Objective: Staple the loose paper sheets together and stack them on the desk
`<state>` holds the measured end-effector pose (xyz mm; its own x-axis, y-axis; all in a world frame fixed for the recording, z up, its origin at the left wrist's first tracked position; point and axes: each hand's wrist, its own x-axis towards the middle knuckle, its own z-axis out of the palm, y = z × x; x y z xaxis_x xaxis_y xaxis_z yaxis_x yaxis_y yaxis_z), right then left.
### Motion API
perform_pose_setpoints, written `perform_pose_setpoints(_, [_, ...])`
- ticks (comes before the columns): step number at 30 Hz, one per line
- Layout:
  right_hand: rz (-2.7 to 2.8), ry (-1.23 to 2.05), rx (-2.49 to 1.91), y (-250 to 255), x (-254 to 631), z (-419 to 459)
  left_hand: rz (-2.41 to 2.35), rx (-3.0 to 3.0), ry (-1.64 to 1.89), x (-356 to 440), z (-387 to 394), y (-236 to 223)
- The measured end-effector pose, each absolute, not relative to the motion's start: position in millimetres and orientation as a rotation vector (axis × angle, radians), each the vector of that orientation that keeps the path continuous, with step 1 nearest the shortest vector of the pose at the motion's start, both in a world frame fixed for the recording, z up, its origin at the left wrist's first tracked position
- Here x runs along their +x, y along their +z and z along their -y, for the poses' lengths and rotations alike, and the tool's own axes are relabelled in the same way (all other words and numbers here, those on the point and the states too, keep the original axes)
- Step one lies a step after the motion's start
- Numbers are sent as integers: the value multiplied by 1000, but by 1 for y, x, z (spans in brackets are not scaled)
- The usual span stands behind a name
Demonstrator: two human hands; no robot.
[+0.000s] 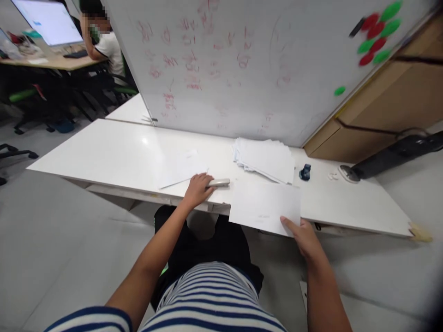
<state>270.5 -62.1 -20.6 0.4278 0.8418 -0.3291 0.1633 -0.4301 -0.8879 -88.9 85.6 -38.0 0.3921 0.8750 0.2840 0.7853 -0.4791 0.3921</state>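
Observation:
My left hand [199,188] rests at the front of the white desk, its fingers wrapped round a light grey stapler [218,183] that lies flat and points right. Just beyond that hand are loose white sheets [182,168] on the desk. At the lower right corner of a white sheet of paper [265,205], my right hand [304,235] pinches it with the thumb on top. This sheet hangs partly over the desk's front edge, and faint print shows near its lower side. Behind it sits an uneven stack of white paper [265,157].
A whiteboard [214,69] with red writing and round magnets stands along the back of the desk [114,147]. To the right are a small dark blue object [305,172], a black stand [391,154] and cardboard boxes [398,97]. A person [107,46] sits at another desk, far left.

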Motion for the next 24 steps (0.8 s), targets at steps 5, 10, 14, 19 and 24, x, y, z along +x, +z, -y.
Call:
perform_pose_setpoints(5, [837,919,-1699,-12,275,19,-1434,2424,764,-92,-84,-39])
perform_pose_setpoints(10, [867,753,-1636,0,287,-70,-1422,2411,747,-93,-86,-39])
perform_pose_setpoints(14, [1047,575,-1909,6,290,-121,-1421,2393,761,-93,-87,-40])
perform_pose_setpoints(19, [1216,179,-2125,5,281,-130,-1426,2381,791,-92,-86,-40])
perform_pose_setpoints(24, [1385,-248,-2014,-16,252,-89,-1439,2355,916,-92,-80,-37])
